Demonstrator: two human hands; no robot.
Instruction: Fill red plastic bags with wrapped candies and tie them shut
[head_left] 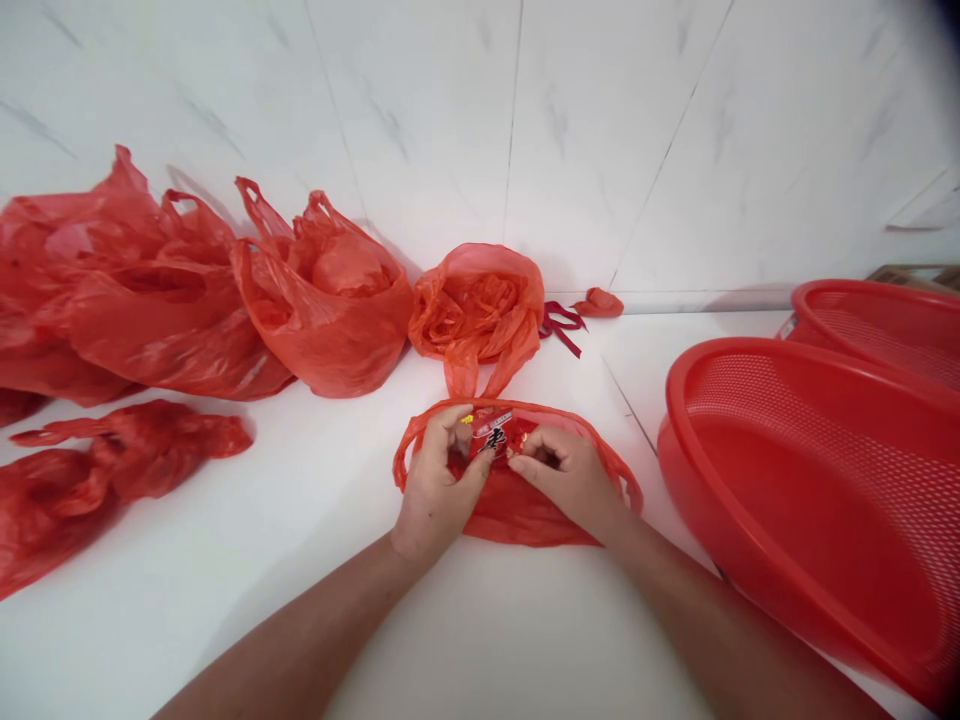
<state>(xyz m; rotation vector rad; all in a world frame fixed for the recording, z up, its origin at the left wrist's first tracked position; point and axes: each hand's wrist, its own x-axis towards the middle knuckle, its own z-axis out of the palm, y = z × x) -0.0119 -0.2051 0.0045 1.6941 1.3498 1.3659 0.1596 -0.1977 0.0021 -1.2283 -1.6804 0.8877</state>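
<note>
A small red printed packet [493, 436] with dark characters and pale lettering is held above the mouth of a red plastic bag [525, 510]. My left hand [442, 480] pinches the packet's left side between thumb and fingers. On its right side, the thumb and curled fingers of my right hand [566, 470] close on the packet's edge. The bag lies spread on the white table [330, 600], its handles out to both sides. What lies inside the bag is mostly hidden by my hands.
Behind the hands sits an open red bag [480, 300] of crumpled plastic. Filled red bags [322, 310] line the wall at left, with a crumpled red bag [142, 450] in front. Dark red ribbon [562, 325] lies near the wall. Red mesh baskets [795, 480] stand at right.
</note>
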